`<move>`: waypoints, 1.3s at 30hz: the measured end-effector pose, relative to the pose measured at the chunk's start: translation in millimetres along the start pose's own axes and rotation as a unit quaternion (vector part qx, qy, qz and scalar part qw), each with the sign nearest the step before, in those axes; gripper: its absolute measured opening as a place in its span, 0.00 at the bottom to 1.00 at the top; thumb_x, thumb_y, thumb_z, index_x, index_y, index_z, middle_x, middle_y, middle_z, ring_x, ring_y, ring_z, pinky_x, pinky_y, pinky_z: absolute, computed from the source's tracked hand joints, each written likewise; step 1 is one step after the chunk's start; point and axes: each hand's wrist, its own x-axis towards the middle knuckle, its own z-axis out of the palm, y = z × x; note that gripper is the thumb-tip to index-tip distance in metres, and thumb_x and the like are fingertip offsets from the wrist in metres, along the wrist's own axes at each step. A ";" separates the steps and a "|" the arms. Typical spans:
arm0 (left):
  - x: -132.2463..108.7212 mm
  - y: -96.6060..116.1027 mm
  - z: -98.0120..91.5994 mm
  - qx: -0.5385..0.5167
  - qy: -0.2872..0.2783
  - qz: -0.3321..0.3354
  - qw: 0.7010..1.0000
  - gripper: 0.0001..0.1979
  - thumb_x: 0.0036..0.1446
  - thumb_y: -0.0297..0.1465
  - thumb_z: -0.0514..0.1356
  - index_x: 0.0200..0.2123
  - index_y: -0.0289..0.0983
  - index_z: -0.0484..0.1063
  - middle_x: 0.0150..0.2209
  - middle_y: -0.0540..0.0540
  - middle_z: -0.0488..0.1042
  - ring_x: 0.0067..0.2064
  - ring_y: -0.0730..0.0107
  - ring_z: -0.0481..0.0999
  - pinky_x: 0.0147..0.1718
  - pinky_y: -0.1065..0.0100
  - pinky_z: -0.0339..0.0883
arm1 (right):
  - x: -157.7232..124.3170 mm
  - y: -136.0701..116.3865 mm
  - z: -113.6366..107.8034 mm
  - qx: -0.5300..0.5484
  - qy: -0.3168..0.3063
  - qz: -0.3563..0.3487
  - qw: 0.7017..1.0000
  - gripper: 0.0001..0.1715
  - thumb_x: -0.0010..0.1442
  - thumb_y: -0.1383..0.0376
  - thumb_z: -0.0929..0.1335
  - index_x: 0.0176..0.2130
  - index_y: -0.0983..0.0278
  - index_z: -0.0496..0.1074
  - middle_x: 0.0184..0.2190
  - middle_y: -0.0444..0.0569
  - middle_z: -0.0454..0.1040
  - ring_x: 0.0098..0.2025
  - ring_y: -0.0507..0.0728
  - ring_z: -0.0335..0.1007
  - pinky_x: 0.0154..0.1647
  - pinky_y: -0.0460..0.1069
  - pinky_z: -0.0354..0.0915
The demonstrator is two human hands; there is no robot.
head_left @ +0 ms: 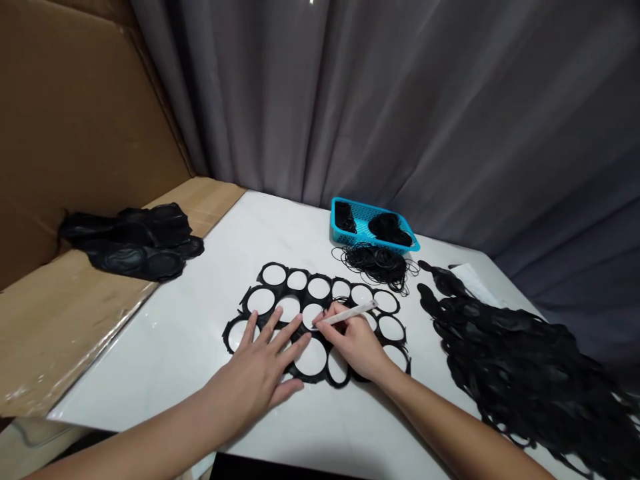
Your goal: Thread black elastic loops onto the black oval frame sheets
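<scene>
A black sheet full of round holes [303, 303] lies flat on the white table, with the tabletop showing through the holes. My left hand [260, 373] rests on its lower left part, fingers spread and pressing lightly. Over the sheet's right half, my right hand [353, 340] is closed around a thin whitish pen-shaped tool [353, 311]. The tool's lower tip points at a hole near the sheet's middle; its exact contact is too small to make out. A few thin black loops show by the right fingers.
A blue basket [375, 233] with black pieces stands at the back, a tangle of thin black rings [383, 263] in front. A heap of black sheets [530, 380] covers the right side. More black sheets [135, 243] lie on cardboard [90, 313] at left.
</scene>
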 end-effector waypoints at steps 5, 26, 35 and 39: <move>-1.7 1.5 0.1 0.025 0.017 -0.003 1.000 0.30 0.67 0.47 0.56 0.69 0.48 0.57 0.71 0.44 0.54 0.69 0.32 0.54 0.61 0.26 0.45 | -0.7 2.6 1.9 -0.034 0.005 -0.022 0.999 0.09 0.64 0.61 0.67 0.32 0.60 0.68 0.38 0.46 0.79 0.41 0.57 0.73 0.42 0.51 0.65; -8.2 -5.3 13.1 0.000 0.054 -0.022 0.998 0.33 0.65 0.50 0.57 0.70 0.50 0.56 0.70 0.46 0.57 0.69 0.29 0.53 0.62 0.29 0.45 | 59.2 27.7 -97.9 -0.083 0.247 0.028 0.965 0.14 0.59 0.55 0.69 0.28 0.58 0.64 0.24 0.45 0.72 0.24 0.56 0.65 0.27 0.50 0.61; -7.7 -17.9 23.3 0.027 0.064 -0.005 0.998 0.38 0.61 0.49 0.61 0.71 0.53 0.53 0.69 0.45 0.59 0.66 0.21 0.58 0.54 0.25 0.54 | 60.8 28.3 -91.2 0.056 0.208 0.023 0.976 0.20 0.55 0.49 0.71 0.30 0.61 0.65 0.33 0.50 0.79 0.27 0.56 0.75 0.17 0.46 0.63; -4.3 -13.0 7.0 0.014 0.035 -0.018 0.999 0.34 0.61 0.51 0.60 0.68 0.52 0.60 0.68 0.44 0.62 0.66 0.24 0.59 0.55 0.26 0.55 | 53.6 19.1 -79.7 0.177 0.111 0.039 0.977 0.23 0.51 0.49 0.75 0.30 0.62 0.65 0.34 0.54 0.80 0.38 0.59 0.79 0.16 0.42 0.64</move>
